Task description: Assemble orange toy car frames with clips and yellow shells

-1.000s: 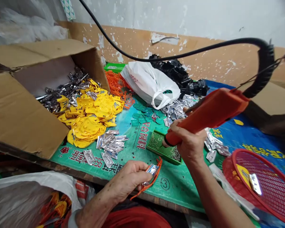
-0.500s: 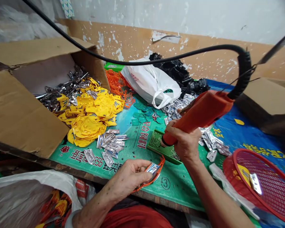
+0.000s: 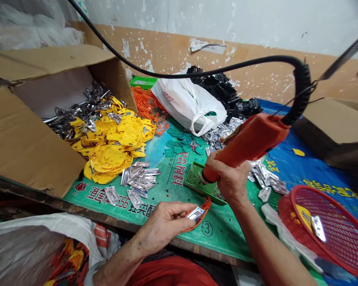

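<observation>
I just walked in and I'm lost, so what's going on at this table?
A person is working with both hands at a green-covered table. Their left hand holds an orange piece together with a shiny metal plate. Their right hand grips an orange-red tool, its lower end at or just above a green tray. Yellow pieces and loose metal plates lie farther left.

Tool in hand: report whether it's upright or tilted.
Tilted: the tool slants from its low end at the green tray up toward the cable.
</observation>
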Available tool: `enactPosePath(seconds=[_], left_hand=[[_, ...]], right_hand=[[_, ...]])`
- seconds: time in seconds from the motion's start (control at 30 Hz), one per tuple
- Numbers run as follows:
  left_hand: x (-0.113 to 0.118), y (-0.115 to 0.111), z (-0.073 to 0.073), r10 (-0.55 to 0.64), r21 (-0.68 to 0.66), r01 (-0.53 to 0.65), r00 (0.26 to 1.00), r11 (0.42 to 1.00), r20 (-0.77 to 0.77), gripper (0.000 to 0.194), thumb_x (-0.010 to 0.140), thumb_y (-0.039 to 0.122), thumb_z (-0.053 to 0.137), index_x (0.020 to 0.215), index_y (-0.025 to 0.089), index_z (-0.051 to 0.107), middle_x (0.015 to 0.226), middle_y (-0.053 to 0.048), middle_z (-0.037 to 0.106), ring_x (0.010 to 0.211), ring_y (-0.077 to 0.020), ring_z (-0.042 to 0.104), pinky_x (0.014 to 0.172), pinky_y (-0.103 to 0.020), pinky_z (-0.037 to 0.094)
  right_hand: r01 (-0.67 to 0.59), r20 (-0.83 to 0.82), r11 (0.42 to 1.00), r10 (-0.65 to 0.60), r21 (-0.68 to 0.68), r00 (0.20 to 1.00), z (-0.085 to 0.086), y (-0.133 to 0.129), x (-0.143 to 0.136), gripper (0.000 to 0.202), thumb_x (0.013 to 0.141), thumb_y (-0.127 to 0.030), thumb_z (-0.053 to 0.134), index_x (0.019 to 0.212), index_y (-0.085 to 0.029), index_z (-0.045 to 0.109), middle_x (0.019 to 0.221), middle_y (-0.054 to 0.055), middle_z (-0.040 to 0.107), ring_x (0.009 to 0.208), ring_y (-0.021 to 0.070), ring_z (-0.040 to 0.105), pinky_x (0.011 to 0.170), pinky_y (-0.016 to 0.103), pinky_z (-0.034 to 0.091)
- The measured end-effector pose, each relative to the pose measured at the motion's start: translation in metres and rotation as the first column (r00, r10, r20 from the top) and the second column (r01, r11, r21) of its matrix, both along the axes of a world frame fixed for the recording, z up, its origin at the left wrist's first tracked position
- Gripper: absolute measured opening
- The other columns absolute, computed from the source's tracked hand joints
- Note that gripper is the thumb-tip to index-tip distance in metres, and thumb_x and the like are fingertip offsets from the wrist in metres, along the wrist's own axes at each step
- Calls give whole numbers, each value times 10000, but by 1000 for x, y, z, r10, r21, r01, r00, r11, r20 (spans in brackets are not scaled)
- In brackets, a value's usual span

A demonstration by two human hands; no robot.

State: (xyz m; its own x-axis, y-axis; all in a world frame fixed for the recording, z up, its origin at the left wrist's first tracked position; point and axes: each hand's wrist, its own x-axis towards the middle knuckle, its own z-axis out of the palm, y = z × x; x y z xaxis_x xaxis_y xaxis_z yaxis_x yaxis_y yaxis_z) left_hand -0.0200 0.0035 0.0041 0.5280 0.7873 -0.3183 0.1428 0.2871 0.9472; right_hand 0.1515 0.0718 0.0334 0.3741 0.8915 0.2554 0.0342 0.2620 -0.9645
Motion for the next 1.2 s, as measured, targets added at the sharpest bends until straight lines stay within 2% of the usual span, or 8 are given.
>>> enactPosePath(seconds=[0.2,0.33,0.47,0.6,0.73,0.87,1.1,1.2], left_hand=[[3,3,-7,27,147,-18,998,989,-57,194,767,249,646,902,203,777,667,12,518,641,-114,440,588,-237,308],[3,3,-8,21,162,-15,999,987,-36,249,706,241,709,941,178,764,660,22,512,606,-103,429,568,-231,316],[3,4,-7,-38,193,44,999,980,-37,357,653,198,737,1009,165,743,712,12,543,652,-116,471,600,-234,351],[5,3,-9,-4,38,4,1000,999,13,445,661,170,697,1106,170,691,713,25,550,650,-112,466,607,-234,363],[7,1,-12,37,-72,-32,998,997,56,670,626,179,722,1272,173,543,691,59,536,621,-101,461,571,-222,353],[6,0,-7,10,-60,-6,997,998,73,414,647,171,685,1059,147,651,658,68,506,589,-79,417,533,-210,313],[9,-1,-3,37,-78,-27,991,997,132,357,648,163,666,1003,129,660,611,77,468,557,-69,380,507,-208,275],[11,-2,-6,46,-112,-25,981,993,188,335,652,185,656,984,139,660,650,61,490,584,-76,396,533,-214,286]], right_hand=[[24,-100,998,-18,58,995,1,2,6,150,555,-198,756,618,-171,623,624,-30,591,545,129,541,549,301,464],[-5,-188,989,33,147,982,20,-5,11,149,579,-139,730,647,-192,610,619,-36,586,544,139,553,579,323,473],[-90,-209,977,130,191,969,47,-26,13,301,651,-110,666,900,-278,643,624,-40,566,593,151,540,637,342,486],[-187,-174,971,212,148,962,64,-54,10,401,706,-259,724,1090,-305,615,674,-11,552,644,189,527,650,388,508],[-342,-185,927,367,151,912,61,-74,6,564,713,-283,747,1230,-307,523,752,12,576,723,214,548,720,445,531],[-431,-170,890,453,150,875,49,-80,2,586,751,-261,714,1282,-308,470,804,15,590,776,206,567,765,418,519],[-394,-226,903,425,174,876,43,-85,-5,520,728,-235,713,1215,-292,542,781,15,565,743,191,538,771,395,512],[-453,-210,879,476,149,854,44,-88,-4,506,763,-233,684,1231,-323,511,806,16,577,775,201,552,777,409,510]])
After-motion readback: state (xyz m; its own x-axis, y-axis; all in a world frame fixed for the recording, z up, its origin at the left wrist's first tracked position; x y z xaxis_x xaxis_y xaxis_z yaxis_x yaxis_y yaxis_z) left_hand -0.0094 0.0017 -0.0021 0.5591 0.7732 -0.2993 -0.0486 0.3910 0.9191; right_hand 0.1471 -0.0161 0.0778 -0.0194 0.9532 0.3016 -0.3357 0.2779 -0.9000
